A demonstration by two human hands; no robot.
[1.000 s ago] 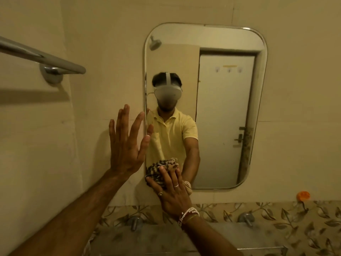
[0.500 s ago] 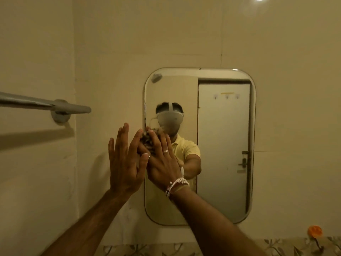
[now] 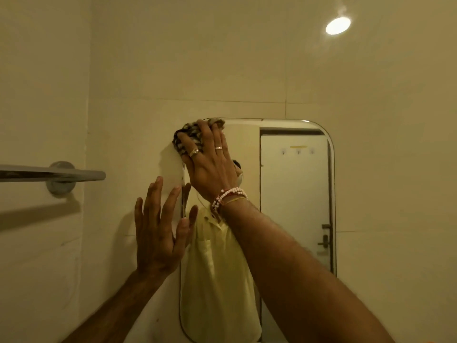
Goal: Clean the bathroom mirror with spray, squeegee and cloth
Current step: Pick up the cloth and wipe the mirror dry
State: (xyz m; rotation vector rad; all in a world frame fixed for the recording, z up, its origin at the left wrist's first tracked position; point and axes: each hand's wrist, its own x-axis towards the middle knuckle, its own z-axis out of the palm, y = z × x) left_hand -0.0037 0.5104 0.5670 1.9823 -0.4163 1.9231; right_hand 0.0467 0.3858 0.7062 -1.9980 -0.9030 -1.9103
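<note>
The rounded bathroom mirror [image 3: 294, 194] hangs on the beige wall ahead of me. My right hand [image 3: 210, 167] presses a bunched, dark patterned cloth [image 3: 188, 138] against the mirror's top left corner, fingers spread over the wad and curled round it. My left hand [image 3: 158, 231] lies flat on the wall at the mirror's left edge, fingers straight and spread, holding nothing. No spray bottle or squeegee is in view.
A chrome towel bar [image 3: 52, 173] juts from the left wall at about hand height. A round ceiling light [image 3: 337, 25] glows at the upper right. The mirror reflects a white door and a yellow shirt.
My right hand has wiped the cloth up the mirror's left side, from the bottom corner to the top corner. The view has tilted upward; my left hand stays on the wall.
</note>
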